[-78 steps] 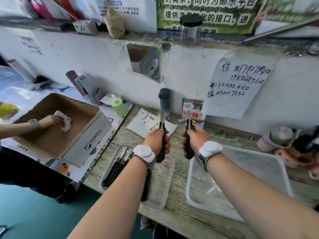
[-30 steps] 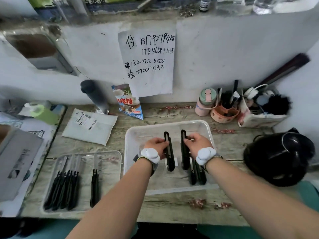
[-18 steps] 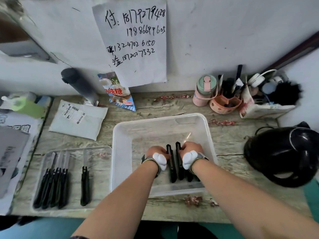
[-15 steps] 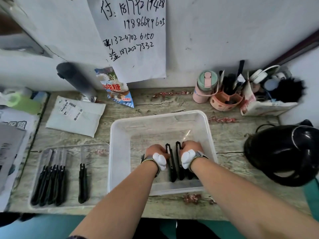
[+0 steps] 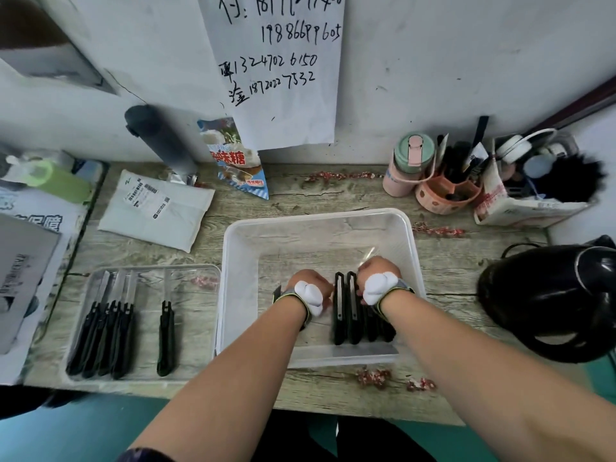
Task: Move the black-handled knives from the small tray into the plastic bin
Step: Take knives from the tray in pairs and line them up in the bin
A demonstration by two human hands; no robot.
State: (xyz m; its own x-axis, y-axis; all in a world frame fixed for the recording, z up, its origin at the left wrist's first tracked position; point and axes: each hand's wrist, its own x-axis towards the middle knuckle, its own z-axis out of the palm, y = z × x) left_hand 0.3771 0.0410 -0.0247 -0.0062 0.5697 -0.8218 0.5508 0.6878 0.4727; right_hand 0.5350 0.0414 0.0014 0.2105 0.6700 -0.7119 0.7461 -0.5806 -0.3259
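Note:
The clear plastic bin (image 5: 316, 216) sits mid-table. My left hand (image 5: 308, 283) and my right hand (image 5: 376, 268) are inside it, fingers curled at the blade ends of two black-handled knives (image 5: 339, 315) (image 5: 354, 311). These lie side by side on the bin floor, handles toward me. More black handles (image 5: 378, 325) rest just to their right, partly hidden under my right wrist. In the small clear tray (image 5: 206, 271) to the left lie a cluster of several knives (image 5: 103, 335) and a single knife (image 5: 165, 338).
A black helmet (image 5: 550, 301) stands at the right table edge. Along the wall stand a black bottle (image 5: 160, 138), a snack bag (image 5: 240, 161), a pink-green bottle (image 5: 410, 165) and an orange holder (image 5: 446, 195). A white packet (image 5: 156, 208) lies behind the tray.
I held two knives upright above the table, then brought them down into the bin. Over the last half second my hands have stayed low on the bin floor with the knives.

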